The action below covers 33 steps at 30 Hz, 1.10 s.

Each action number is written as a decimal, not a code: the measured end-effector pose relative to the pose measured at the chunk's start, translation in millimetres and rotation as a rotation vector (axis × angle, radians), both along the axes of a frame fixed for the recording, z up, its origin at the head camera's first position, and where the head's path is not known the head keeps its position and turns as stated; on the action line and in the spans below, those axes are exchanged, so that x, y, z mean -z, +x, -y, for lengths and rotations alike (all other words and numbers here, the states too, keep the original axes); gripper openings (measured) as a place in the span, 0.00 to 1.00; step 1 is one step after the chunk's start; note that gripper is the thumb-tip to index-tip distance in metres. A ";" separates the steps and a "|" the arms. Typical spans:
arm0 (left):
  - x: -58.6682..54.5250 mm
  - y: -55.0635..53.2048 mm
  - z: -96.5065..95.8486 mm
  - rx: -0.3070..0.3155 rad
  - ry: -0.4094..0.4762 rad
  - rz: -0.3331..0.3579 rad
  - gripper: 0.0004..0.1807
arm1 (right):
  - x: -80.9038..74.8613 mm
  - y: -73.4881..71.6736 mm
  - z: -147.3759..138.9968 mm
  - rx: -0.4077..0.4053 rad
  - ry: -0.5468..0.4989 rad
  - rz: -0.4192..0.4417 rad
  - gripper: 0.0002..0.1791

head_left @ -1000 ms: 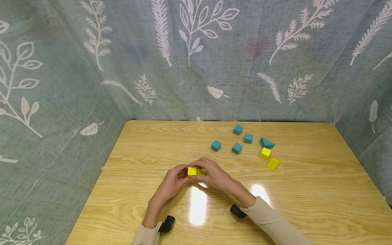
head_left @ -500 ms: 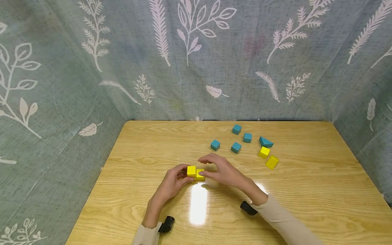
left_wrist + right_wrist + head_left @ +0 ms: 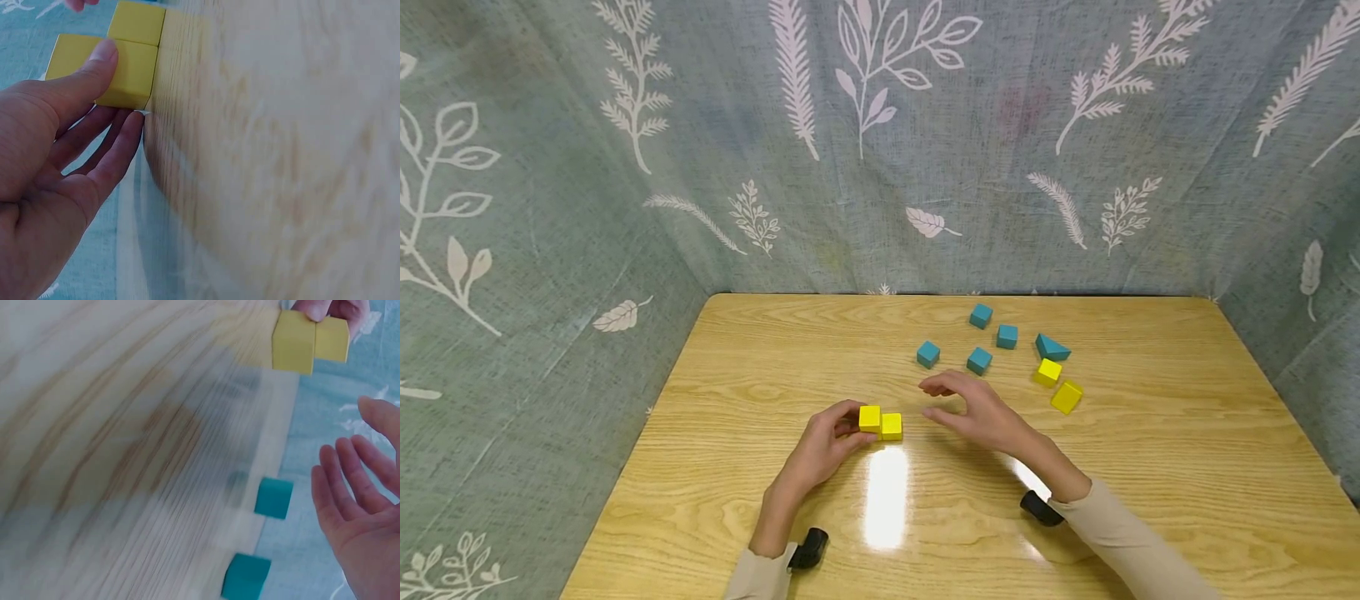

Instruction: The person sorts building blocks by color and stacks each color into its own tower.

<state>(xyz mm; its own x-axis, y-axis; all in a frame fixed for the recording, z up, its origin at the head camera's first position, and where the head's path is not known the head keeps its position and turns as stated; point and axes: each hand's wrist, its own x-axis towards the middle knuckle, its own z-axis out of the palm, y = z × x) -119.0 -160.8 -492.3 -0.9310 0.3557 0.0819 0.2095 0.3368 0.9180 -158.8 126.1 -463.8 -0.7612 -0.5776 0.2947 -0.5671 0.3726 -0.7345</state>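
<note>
My left hand [image 3: 827, 442] grips a stack of two yellow cubes, the upper cube [image 3: 869, 418] between its thumb and fingers. In the left wrist view the thumb lies across the seam with the lower cube [image 3: 131, 78]. A third yellow cube [image 3: 891, 427] stands on the table right against the stack's right side. Off to the right, my right hand [image 3: 981, 412] hovers with relaxed, parted fingers and holds nothing. The right wrist view shows its palm [image 3: 375, 544] and bare fingers, apart from the yellow cubes.
Several teal cubes [image 3: 979, 361] lie behind the right hand. Farther right are a teal triangular block [image 3: 1052, 348], a yellow cube [image 3: 1048, 372] and another yellow block [image 3: 1067, 397]. The wooden table [image 3: 760, 342] meets patterned curtains [image 3: 820, 225] at its back and sides.
My right hand has let go at the yellow cubes and drawn back to the right, uncovering the right-hand cube. The left hand has stayed at the stack.
</note>
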 end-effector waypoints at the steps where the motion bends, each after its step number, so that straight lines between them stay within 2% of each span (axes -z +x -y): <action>1: -0.1 0.0 0.0 -0.001 -0.001 0.000 0.18 | 0.3 -0.2 -2.5 0.003 -0.003 -0.003 0.19; 6: -0.7 0.3 -0.3 -0.001 -0.008 -0.003 0.18 | 0.0 -0.3 -16.7 0.020 -0.011 -0.011 0.18; 14: -1.3 0.7 -0.8 0.001 0.002 0.003 0.17 | 1.1 -4.6 -40.4 0.069 0.012 -0.112 0.17; 20: -1.9 1.3 -0.7 -0.006 0.010 0.017 0.17 | 4.0 -9.0 -58.0 0.099 0.021 -0.136 0.17; 28: -1.4 1.7 0.3 -0.007 0.021 0.021 0.17 | 7.4 -15.7 -79.3 0.137 0.017 -0.271 0.18; 33: -1.0 1.0 -0.3 0.005 0.040 0.021 0.17 | 6.0 -17.9 -93.5 0.187 0.043 -0.255 0.18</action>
<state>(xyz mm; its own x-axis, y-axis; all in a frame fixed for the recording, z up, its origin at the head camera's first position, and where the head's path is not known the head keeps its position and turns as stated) -117.9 -160.5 -491.3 -0.9310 0.3569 0.0767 0.1916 0.2989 0.9348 -176.7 219.6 -469.8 -0.7598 -0.4509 0.4684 -0.6501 0.5151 -0.5586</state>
